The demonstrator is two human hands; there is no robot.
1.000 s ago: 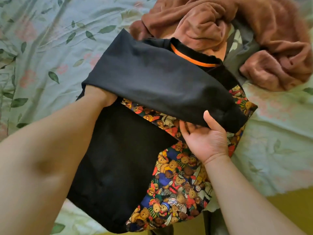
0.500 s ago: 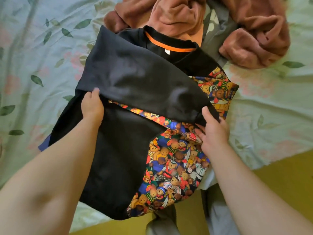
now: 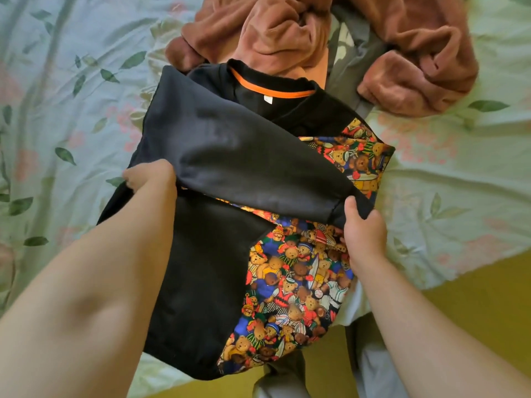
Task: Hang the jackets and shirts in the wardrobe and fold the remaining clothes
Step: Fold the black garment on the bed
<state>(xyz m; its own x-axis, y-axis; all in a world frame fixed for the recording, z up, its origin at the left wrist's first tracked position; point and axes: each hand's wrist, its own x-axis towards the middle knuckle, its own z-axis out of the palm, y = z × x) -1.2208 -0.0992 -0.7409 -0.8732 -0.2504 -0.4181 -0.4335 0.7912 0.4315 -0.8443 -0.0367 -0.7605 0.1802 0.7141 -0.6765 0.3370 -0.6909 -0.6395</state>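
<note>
A black sweatshirt [image 3: 207, 268] with a teddy-bear print panel is lying flat on the bed [image 3: 57, 110] in the centre of the frame, its collar [image 3: 270, 91] toward the top. One sleeve [image 3: 253, 159] is being folded slantwise across the chest.

The cuff [image 3: 356, 203] is being pinched between thumb and fingers by the right hand [image 3: 365, 231] at centre right. The sleeve's lower edge is being held at centre left by the left hand [image 3: 149, 178], whose fingers are curled into the cloth and partly hidden under it. Both grips are therefore narrow and holding fabric.

For a clean fold, as judged here:
- The sleeve is being asked to lie taut between the two grips, so that no ridge is being trapped beneath it.
- The cuff is projecting past the print panel's right edge, so it is probably needing to be turned back inward before being laid down.
- The brown fleece garment [image 3: 287, 33] is bunched at the top of the frame just beside the collar, and is best being kept out of the fold.
</note>
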